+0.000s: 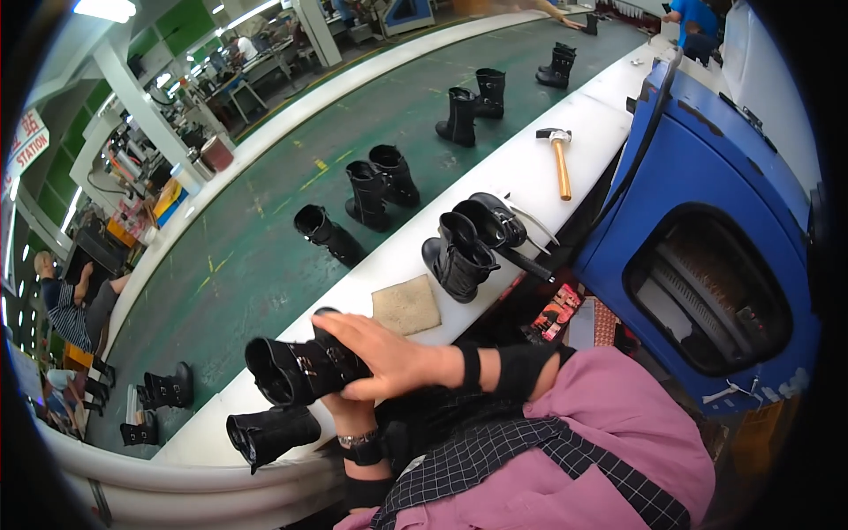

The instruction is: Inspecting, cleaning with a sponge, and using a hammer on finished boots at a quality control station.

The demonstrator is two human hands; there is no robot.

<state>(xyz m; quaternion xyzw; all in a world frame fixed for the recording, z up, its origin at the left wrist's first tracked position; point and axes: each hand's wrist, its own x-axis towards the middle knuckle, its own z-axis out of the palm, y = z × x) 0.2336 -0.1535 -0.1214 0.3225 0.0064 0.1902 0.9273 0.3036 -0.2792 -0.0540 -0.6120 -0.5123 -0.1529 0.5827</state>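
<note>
A black ankle boot with buckled straps lies on its side in my right hand, its open shaft pointing left. The fingers reach over its foot end and the thumb lies lower along it. My left hand comes up from below, close under the right one. Its fingers are hidden behind the boot and my right hand, so its grip does not show. Just below the held boot, a second black boot lies on its side, its opening also to the left.
Black boots stand beside a tan square pad on the white ledge, with a wooden-handled hammer farther off. More boots sit on the green conveyor. A blue machine stands right. People work beyond.
</note>
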